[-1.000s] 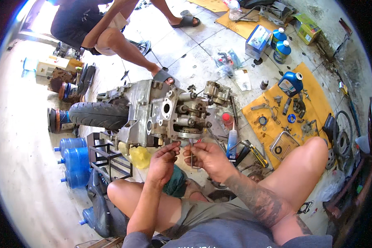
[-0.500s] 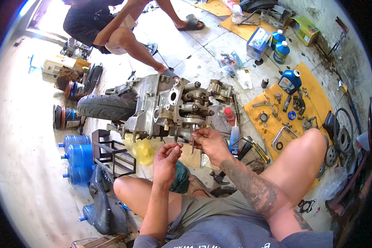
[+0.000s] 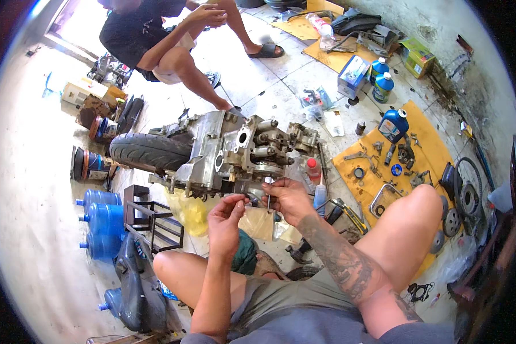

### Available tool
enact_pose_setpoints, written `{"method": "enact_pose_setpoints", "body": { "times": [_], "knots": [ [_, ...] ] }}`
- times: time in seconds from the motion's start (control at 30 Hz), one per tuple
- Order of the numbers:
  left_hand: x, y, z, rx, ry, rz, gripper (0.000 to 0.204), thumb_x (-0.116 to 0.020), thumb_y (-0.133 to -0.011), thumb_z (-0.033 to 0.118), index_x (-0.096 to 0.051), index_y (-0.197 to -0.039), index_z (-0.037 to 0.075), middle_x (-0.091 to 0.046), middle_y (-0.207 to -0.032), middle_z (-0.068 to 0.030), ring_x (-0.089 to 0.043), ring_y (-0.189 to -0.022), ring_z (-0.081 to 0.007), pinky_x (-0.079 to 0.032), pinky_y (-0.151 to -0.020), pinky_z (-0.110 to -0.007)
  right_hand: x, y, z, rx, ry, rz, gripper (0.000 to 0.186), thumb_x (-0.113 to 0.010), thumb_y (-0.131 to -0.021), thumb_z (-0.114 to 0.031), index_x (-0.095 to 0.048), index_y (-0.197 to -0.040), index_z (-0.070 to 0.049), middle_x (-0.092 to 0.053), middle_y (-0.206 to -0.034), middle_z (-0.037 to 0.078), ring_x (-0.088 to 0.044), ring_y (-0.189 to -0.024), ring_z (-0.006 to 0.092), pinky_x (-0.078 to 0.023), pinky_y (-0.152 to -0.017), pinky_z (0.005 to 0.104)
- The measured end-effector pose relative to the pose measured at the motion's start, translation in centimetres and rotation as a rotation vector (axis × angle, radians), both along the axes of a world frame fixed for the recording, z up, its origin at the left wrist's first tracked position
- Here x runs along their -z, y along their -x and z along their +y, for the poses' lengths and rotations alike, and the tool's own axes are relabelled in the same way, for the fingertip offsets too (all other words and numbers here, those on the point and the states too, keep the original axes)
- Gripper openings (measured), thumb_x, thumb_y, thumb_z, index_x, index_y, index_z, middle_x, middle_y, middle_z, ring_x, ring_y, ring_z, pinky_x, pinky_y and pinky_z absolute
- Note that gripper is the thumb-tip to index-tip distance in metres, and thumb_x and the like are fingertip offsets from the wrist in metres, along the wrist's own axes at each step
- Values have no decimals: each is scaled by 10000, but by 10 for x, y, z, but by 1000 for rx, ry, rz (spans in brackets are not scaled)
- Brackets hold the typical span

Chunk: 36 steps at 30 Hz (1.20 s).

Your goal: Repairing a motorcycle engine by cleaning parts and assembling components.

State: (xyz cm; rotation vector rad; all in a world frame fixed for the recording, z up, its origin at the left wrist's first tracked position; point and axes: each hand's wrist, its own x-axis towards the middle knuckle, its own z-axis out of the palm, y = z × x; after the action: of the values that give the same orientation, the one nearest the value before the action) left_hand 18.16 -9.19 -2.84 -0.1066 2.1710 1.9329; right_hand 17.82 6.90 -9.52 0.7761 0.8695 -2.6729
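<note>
Just near the engine (image 3: 235,157), a thin metal rod (image 3: 269,203) is being pinched upright by the right hand (image 3: 289,198), while something tiny is being pinched in the left hand (image 3: 226,215) beside it.

Tiled workshop floor, strewn and brightly lit

A pale tiled floor (image 3: 269,86) is seen beyond the fingers, washed by strong daylight at the upper left. Yellow cardboard sheets (image 3: 436,149) are spread to the right of the fingers, with blue oil bottles (image 3: 393,124) stood on them. A stained grey wall (image 3: 470,63) is seen at the far right. Blue water jugs (image 3: 100,221) and a black metal rack (image 3: 152,221) are set well to the left of the fingers.
</note>
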Motion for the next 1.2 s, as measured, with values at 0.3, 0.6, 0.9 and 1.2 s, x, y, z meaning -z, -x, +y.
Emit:
{"method": "enact_pose_setpoints", "body": {
  "times": [0.3,0.6,0.9,1.2],
  "knots": [
    [10,-1,9,-64,-79,-91,238,-635,-901,25,-624,-1121,-65,-674,-981,-90,-628,-901,-135,-513,-815,-249,-3,-4,0,-6,99,118,188,-557,-969,-131,-596,-1008,49,-650,-904,96,-668,-771,215,-567,-706,337],
    [12,24,9,-182,-375,-208,227,-644,-905,70,-599,-1113,-9,-664,-966,-84,-638,-880,-164,-517,-833,-291,-11,-4,11,-159,14,137,242,-605,-945,-162,-572,-1058,48,-624,-945,87,-645,-800,192,-567,-720,324],
    [6,28,8,-155,-479,-328,197,-629,-919,105,-594,-1104,48,-669,-1005,-64,-649,-926,-182,-533,-851,-301,-11,0,3,-2,43,-3,147,-685,-880,-97,-608,-894,28,-631,-784,93,-651,-678,182,-577,-612,312],
    [11,28,10,-183,-502,-342,177,-629,-917,90,-619,-1078,16,-678,-1006,-90,-662,-938,-198,-542,-815,-298,-8,-13,-3,-260,-520,257,194,-706,-857,-113,-566,-839,19,-615,-725,65,-634,-602,143,-513,-522,278]
  ]
}}
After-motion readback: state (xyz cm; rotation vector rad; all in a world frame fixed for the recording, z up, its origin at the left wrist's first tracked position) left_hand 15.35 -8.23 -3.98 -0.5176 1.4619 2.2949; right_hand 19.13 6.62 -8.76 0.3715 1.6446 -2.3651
